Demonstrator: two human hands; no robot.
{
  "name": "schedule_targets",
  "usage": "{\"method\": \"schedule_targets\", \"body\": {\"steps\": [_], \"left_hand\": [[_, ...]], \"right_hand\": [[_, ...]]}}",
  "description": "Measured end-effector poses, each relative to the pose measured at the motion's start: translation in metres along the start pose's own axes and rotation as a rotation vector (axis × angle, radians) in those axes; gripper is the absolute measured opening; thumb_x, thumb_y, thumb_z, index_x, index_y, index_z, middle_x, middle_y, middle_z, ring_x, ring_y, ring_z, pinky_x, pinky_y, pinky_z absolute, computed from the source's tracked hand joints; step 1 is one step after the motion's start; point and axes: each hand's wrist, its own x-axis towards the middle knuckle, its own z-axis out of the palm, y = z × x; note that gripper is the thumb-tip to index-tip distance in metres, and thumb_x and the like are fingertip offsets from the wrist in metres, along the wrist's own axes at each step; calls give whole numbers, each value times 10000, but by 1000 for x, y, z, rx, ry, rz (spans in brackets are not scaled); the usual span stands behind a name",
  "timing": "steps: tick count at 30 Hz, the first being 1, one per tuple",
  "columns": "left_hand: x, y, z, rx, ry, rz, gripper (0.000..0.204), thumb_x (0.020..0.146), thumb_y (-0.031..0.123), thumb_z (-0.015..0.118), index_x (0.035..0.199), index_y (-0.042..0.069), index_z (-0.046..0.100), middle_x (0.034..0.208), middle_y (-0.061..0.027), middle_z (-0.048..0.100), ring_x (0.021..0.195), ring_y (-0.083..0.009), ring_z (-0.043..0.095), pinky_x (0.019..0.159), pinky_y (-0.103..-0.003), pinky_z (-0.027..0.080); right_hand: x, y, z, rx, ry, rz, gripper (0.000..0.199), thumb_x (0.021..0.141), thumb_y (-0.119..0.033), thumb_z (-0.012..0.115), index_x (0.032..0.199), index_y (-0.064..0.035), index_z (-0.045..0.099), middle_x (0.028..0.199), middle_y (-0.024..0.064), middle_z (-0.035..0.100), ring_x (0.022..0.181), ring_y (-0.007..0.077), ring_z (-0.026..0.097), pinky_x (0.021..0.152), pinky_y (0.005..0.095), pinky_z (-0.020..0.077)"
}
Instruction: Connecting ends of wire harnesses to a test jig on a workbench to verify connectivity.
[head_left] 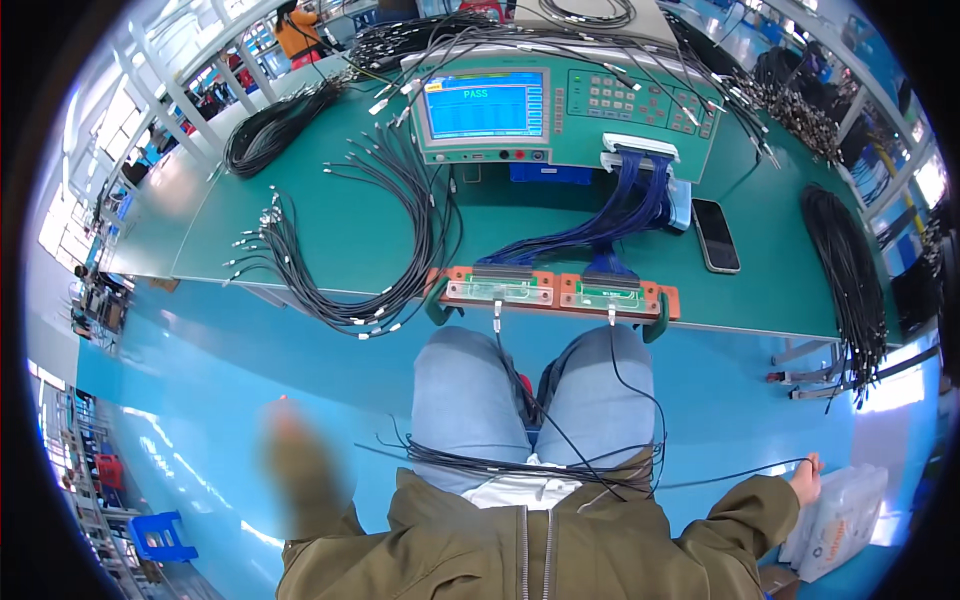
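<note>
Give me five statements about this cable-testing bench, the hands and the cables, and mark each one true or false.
1. The right hand grips a thin black cable out at the person's side. True.
2. A phone lies on the green bench, right of the blue ribbon wires. True.
3. The tester screen is dark. False: it is lit blue.
4. The left hand rests on the test fixture. False: it is blurred, down at the person's left side, away from the bench.
5. A bundle of black cables lies across the person's lap. True.
</note>
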Motion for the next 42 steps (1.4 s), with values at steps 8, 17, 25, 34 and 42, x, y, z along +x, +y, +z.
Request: {"method": "schedule_targets", "body": {"steps": [8,17,25,34,42], "left_hand": [[-81,4,43,149,-429,413,216,899,308,374,894,119,478,481,52,263,388,-34,194,328,-181,151],[-130,-131,151,547,-1096,359,221,864,206,376,741,79,508,644,-8,462,567,-87,377,525,-210,327],[-195,-169,195,308,-968,1,224,860,195,404,685,86,491,720,-31,506,599,-89,408,569,-197,352],[-205,-180,193,337,-858,-67,182,857,184,413,738,68,487,593,-5,412,416,-53,278,357,-183,210],[-191,-183,175,364,-929,-201,177,853,200,438,745,72,495,586,-2,410,393,-52,274,323,-199,209]], "right_hand": [[-88,40,131,-440,-231,-88,331,892,-148,416,1200,-28,398,647,-29,411,524,47,323,483,158,311],[-236,255,277,-1021,-1053,5,186,879,-122,380,824,-33,534,760,30,491,590,84,408,534,199,347],[-260,297,292,-701,-715,567,225,892,-175,394,822,-26,546,719,31,522,617,97,457,576,202,370],[-261,311,266,-544,-708,573,213,883,-164,393,810,-18,529,633,-2,428,463,59,327,431,181,299],[-228,303,266,-640,-802,783,204,874,-174,414,830,-4,517,665,24,438,493,59,338,419,169,279]]}}
